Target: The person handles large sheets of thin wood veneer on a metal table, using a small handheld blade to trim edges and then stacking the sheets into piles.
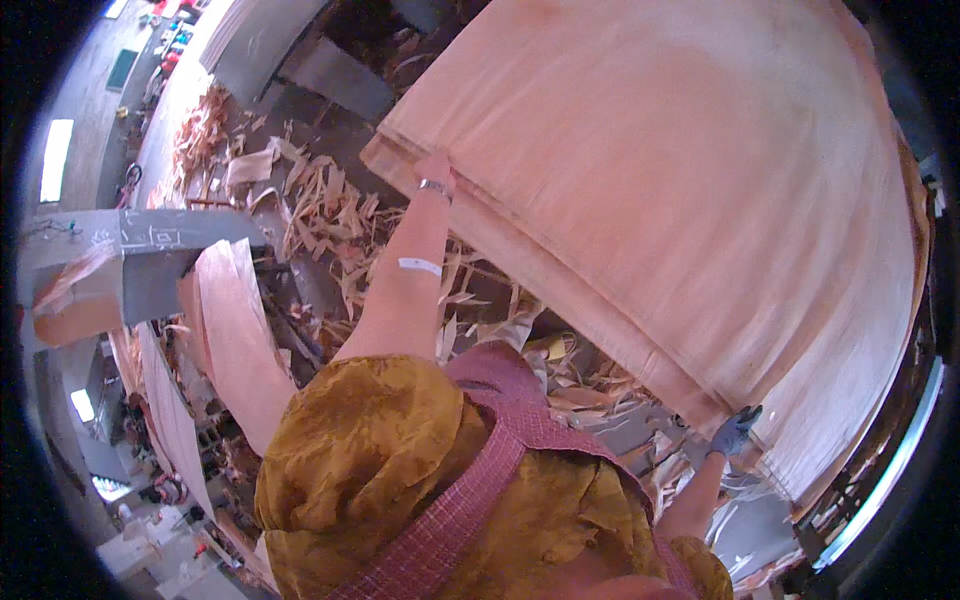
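Note:
A broad stack of thin, pale reddish wood veneer sheets (650,180) spreads before me, its top sheet rippled toward the right. My left hand (436,166), bare with a band at the wrist, is closed on the near edge of the top veneer sheet close to its left corner. The fingertips are partly hidden there. Farther right along the same edge, my right hand (737,432) in a grey-blue glove grips the veneer, its thumb side showing on top. Layered sheet edges show beneath both hands.
Torn veneer scraps (335,215) litter the floor left of and below the stack. A grey beam-like structure (150,240) stands at left, with long curved veneer strips (235,330) hanging beside it. A pale metal rail (885,470) runs along the far right.

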A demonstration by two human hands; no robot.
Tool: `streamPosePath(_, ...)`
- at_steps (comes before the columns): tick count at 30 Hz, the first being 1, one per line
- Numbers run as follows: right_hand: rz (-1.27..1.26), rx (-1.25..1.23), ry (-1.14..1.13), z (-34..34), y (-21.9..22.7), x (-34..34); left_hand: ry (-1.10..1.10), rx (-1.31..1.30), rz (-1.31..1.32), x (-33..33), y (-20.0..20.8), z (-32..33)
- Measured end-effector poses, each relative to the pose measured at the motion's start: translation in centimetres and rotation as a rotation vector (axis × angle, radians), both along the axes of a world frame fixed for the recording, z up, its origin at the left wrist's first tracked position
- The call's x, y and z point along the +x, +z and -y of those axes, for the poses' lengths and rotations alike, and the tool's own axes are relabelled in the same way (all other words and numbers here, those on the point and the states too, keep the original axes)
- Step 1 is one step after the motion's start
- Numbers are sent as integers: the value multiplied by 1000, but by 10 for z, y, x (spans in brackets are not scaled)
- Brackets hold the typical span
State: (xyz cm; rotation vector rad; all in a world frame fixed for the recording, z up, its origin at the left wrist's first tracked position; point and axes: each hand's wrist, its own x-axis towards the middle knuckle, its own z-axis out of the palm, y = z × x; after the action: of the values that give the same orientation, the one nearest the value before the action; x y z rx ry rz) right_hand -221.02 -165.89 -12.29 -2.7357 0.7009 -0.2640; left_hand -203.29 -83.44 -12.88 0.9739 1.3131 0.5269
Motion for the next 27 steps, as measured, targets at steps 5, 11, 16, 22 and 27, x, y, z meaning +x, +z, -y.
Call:
streamPosePath(5,-73,9,-19,7,-14,-2,67,24,-99,2,-24,-19)
streamPosePath(11,-100,283,-106,-25,11,7,-266,250,-374,-12,-99,-76)
streamPosePath(16,20,314,-80,-8,-13,-4,-461,398,-274,-18,-97,-80)
streamPosePath(22,92,602,-145,38,-39,-23,-1274,1043,-861,-12,-26,-31)
streamPosePath(27,-217,140,-217,-12,-5,14,-1447,1117,-870,-34,-17,-64)
